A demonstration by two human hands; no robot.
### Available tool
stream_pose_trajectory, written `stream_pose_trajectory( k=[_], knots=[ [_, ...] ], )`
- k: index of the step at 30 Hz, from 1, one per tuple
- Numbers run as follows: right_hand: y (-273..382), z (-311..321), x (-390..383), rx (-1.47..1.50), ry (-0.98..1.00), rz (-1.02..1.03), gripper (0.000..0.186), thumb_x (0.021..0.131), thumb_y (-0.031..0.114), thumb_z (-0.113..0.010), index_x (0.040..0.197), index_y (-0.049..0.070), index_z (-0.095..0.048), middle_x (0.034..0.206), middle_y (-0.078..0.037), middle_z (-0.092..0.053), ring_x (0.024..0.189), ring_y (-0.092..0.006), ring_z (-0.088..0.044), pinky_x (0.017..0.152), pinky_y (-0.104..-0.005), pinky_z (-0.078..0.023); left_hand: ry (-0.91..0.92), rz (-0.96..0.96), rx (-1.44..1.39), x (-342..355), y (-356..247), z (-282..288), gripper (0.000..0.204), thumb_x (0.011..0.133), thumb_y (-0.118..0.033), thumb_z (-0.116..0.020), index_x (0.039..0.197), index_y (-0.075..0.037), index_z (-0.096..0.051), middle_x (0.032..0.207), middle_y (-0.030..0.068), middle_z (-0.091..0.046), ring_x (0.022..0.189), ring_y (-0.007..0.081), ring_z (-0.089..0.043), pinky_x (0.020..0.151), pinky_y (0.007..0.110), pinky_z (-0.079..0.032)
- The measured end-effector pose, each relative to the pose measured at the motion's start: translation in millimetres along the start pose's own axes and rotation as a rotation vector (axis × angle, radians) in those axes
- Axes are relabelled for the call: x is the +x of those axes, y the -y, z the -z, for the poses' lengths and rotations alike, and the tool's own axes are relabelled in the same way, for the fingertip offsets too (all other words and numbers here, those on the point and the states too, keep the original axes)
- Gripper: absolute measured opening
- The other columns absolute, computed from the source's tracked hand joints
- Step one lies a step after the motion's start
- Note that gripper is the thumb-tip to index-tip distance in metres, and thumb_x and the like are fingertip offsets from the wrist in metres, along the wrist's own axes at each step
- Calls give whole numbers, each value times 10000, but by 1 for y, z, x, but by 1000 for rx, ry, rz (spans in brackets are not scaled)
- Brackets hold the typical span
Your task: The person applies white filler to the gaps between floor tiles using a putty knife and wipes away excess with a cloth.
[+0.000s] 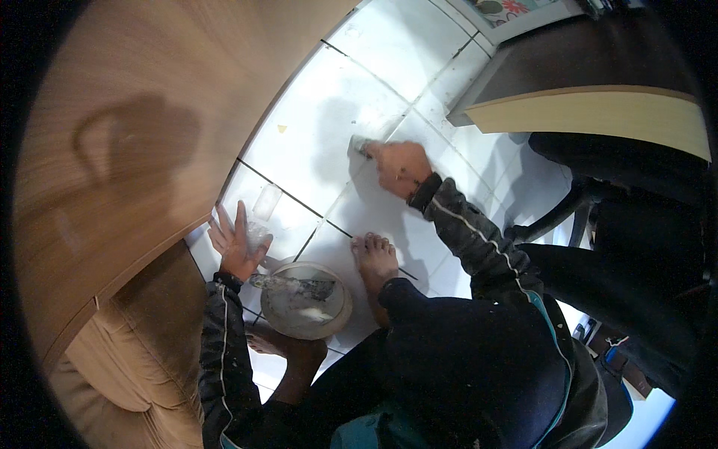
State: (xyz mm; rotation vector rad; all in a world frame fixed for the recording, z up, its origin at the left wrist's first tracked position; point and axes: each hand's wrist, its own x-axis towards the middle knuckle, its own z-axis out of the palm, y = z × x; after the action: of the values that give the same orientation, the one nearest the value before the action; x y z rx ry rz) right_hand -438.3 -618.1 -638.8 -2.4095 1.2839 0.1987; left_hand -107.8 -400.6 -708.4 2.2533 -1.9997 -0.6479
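My right hand (404, 168) is closed around a small grey-green pad (360, 144), pressing it to the white tiled floor (299, 112) beside a grout line. Its exact kind is partly hidden by my fingers. Fingers spread, my left hand (235, 243) is low over the floor by the wooden panel's edge, holding nothing. Crumpled clear plastic (258, 230) lies against or just under its fingers; whether they touch, I cannot tell. Right of my left wrist stands a round, pale basin (345, 314) with greyish contents. A dark, smeared tool or rag (295, 286) lies across it.
A large wooden panel (149, 90) fills the left, with a brown cushioned seat (127, 344) below. My bare foot (374, 258) stands right of the basin. At the right are a dark piece of furniture with a pale edge (591, 112) and a black chair base (572, 209).
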Motion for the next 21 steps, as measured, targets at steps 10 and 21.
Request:
stream_pose_trajectory(
  k=[10,21],
  knots=[
    [-33,12,-35,122,12,72,365,763,112,-567,1097,195,-689,822,-125,-686,763,-340,-662,678,-461,-526,71,47,-44,1,-2,8,985,834,-565,-645,1564,-212,-86,1571,298,85,1410,570,91,1083,694,9],
    [-61,-16,13,-136,-305,29,443,798,102,-546,1239,117,-579,944,-138,-697,849,-311,-674,709,-442,-522,39,25,29,2,2,-4,1014,815,-592,-648,1565,-198,-91,1571,298,76,1398,593,29,1083,696,-26]
  ],
)
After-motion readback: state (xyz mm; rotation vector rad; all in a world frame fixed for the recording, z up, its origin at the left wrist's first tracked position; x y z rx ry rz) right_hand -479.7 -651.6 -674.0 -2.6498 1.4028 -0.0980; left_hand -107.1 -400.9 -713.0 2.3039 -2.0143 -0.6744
